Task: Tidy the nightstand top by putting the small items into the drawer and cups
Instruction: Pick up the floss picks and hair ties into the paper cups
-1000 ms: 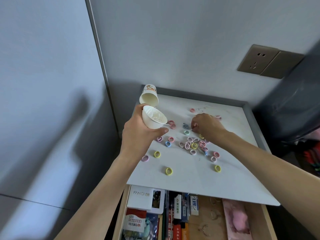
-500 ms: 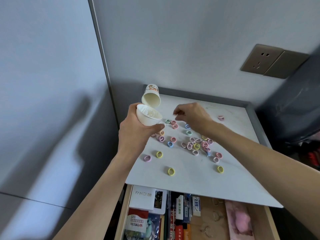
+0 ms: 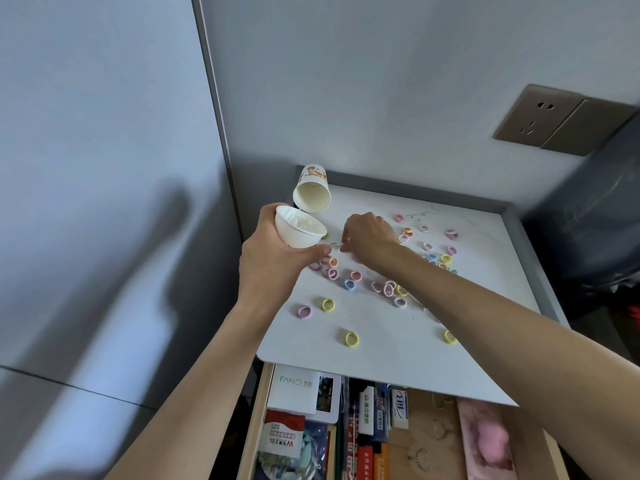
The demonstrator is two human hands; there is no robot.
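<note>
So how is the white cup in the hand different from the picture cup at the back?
The plain white paper cup is gripped in the left hand, raised, mouth tilted upward; the cartoon-printed paper cup lies tipped over at the back corner of the white nightstand top, untouched, mouth toward the camera. The plain one looks shorter and has no picture. Both are pale inside.

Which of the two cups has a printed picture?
The unheld cup at the nightstand's back left corner; the held cup in the left hand is plain white.
</note>
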